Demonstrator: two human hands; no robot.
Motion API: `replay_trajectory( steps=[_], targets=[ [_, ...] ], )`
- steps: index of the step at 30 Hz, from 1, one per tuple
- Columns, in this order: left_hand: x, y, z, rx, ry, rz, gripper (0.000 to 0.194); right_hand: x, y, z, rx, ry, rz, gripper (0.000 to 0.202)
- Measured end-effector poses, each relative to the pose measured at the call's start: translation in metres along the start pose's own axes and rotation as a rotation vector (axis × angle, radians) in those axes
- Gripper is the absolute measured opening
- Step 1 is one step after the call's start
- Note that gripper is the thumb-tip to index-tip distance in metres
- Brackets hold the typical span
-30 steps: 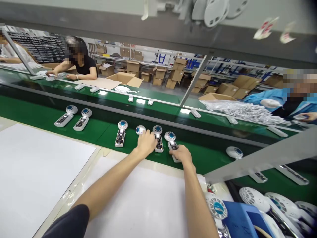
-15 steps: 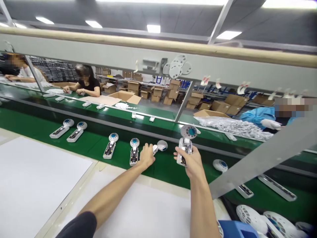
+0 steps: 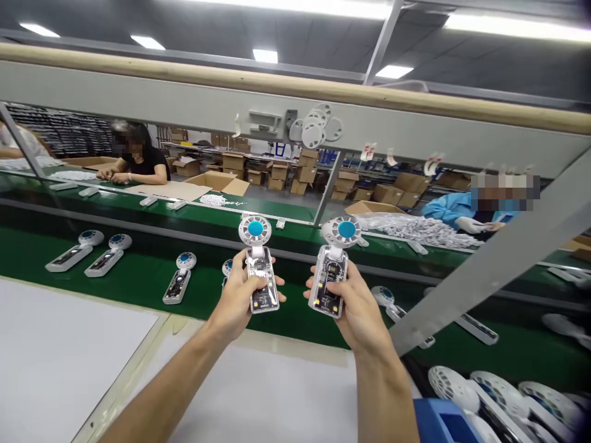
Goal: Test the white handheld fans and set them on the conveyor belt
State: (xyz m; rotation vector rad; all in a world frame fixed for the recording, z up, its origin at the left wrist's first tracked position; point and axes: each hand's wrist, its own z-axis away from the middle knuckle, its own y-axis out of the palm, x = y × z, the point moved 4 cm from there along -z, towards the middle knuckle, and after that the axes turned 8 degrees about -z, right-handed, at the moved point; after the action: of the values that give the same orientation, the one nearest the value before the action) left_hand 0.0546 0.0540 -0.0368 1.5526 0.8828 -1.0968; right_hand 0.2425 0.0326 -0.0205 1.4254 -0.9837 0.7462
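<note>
My left hand (image 3: 237, 292) is closed around a white handheld fan (image 3: 264, 280), thumb across its body. The fan's round head has a blue centre, and its handle shows a circuit board under a clear front. A matching handheld fan (image 3: 329, 280) is in my right hand (image 3: 357, 301), also gripped with the thumb on the front. Both fans are upright, side by side above the green conveyor belt (image 3: 138, 289), their heads pointing away from me. Behind my left hand, another fan (image 3: 226, 267) on the belt is mostly hidden.
More fans (image 3: 178, 286) lie spaced along the belt, left and right. A slanted grey post (image 3: 462, 264) crosses at right. Several fans fill a blue bin (image 3: 429, 418) at lower right. White worktops (image 3: 277, 394) run along the near side. Two co-workers (image 3: 143, 160) sit across the line.
My left hand has lifted a fan off the belt and brought it up beside the one in my right hand. The view has shifted a little to the right.
</note>
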Motion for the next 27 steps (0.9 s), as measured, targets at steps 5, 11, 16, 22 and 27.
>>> replay_trajectory(
  steps=[5,11,16,22,27],
  targets=[
    [-0.012,-0.006,0.007,-0.047,0.191,-0.023,0.071,-0.004,0.011,0.003,0.059,-0.055,0.028,0.053],
    [-0.018,-0.006,0.007,0.031,0.201,0.012,0.067,-0.011,0.022,0.005,0.110,-0.026,0.109,0.059],
    [-0.021,-0.005,0.007,0.086,0.174,0.043,0.070,-0.016,0.024,0.003,0.115,-0.055,0.138,0.060],
    [-0.019,-0.001,0.008,0.131,0.105,0.050,0.067,-0.015,0.029,0.006,0.090,-0.047,0.141,0.067],
    [-0.020,-0.001,0.009,0.120,0.121,0.039,0.066,-0.014,0.035,0.009,0.066,-0.031,0.126,0.073]
  ],
)
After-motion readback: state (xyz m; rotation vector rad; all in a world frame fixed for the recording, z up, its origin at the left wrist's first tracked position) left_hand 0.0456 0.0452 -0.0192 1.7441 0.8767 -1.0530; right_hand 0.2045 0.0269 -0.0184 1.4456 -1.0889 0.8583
